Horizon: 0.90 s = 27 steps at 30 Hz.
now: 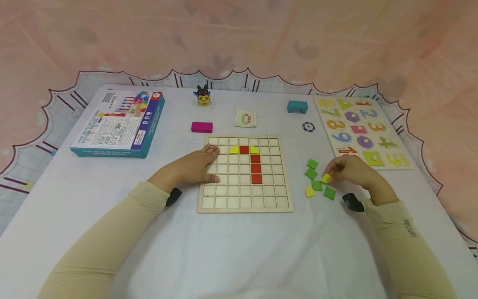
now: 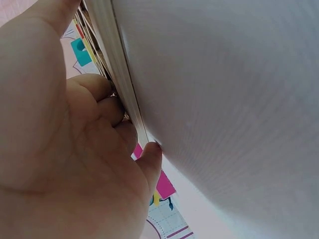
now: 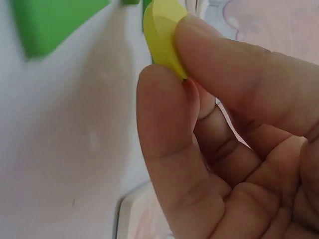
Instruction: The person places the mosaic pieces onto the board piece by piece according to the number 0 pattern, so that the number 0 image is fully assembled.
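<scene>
currently pinching yellow piece (image 3: 162, 37) in right hand (image 1: 349, 170), just above green pieces (image 1: 317, 178); left hand (image 1: 194, 166) flat, fingers relaxed, on grid board (image 1: 244, 205). could slip: thin edge grip.

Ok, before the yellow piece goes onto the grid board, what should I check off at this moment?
1. Right hand pinches the yellow piece: ok.
2. Left hand rests on the grid board, steadying it: ok.
3. Free cells beside the red pieces: ok.
4. Pattern card in view: ok, its detail too small to read.
5. Target cell and piece orientation: cannot tell.
</scene>
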{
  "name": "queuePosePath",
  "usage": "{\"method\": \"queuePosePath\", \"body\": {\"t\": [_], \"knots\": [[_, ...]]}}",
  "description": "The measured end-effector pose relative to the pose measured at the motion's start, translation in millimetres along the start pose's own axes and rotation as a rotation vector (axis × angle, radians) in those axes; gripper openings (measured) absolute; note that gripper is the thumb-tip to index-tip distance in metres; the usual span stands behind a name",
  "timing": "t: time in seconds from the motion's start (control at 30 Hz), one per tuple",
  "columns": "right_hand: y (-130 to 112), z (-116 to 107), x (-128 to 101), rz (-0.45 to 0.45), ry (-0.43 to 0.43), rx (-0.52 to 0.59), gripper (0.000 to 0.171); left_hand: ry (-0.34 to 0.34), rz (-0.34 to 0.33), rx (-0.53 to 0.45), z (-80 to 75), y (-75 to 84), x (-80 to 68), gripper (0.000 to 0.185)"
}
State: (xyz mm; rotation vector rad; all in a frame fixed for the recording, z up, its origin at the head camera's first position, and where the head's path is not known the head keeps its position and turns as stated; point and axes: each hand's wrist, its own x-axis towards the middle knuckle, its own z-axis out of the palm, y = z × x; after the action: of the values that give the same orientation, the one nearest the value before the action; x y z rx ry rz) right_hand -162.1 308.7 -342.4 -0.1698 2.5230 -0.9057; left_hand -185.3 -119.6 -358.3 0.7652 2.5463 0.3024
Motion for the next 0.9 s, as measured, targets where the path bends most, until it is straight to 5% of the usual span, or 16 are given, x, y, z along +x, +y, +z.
{"method": "queuePosePath", "body": {"t": [0.9], "knots": [[-93, 67, 45, -0.241, -0.226, 0.025, 0.011, 0.000, 0.010, 0.004, 1.4, -2.8, 1.4, 0.092]]}}
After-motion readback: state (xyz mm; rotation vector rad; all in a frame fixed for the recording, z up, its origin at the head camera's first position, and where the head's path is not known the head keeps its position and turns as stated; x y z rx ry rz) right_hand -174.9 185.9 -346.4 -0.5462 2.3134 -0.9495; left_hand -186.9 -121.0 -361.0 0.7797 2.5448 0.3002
